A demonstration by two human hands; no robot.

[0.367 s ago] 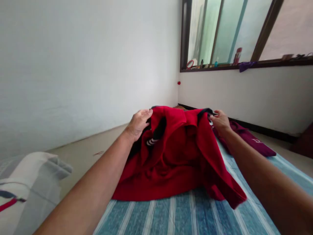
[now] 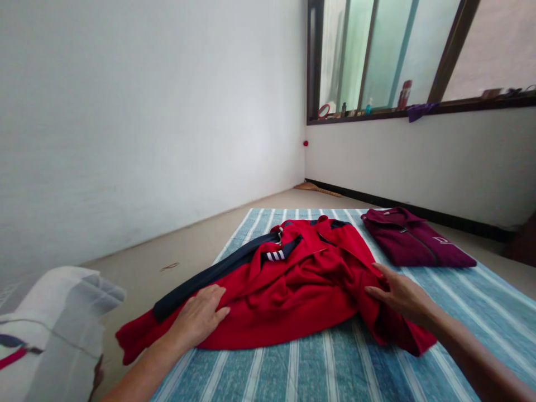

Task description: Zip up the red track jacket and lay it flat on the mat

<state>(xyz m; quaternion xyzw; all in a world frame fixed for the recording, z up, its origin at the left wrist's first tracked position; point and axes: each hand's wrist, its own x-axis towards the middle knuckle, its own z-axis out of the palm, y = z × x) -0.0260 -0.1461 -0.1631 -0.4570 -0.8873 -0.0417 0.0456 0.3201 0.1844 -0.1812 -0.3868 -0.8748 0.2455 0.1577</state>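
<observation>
A red tracksuit jacket (image 2: 293, 296) with dark navy panels and white stripes lies spread and rumpled, its collar at the far end. One sleeve (image 2: 209, 279), red and navy, stretches out to the left past the edge of the striped sheet. My left hand (image 2: 203, 312) rests on the jacket's left side near that sleeve, its thumb held apart. On the other side my right hand (image 2: 397, 293) is open, with thumb and fingers apart at the right sleeve. Whether its fingertips press on the cloth is hard to tell.
The jacket lies on a blue and white striped sheet (image 2: 293, 371). A folded maroon zip jacket (image 2: 419, 240) lies at the back right. White and grey fabric (image 2: 62, 307) bulges at the left. A windowsill (image 2: 377, 116) holds small bottles.
The red jacket has come down from raised to lying on the sheet, its left sleeve now stretched out. Both hands have let go of its shoulders and moved nearer to me.
</observation>
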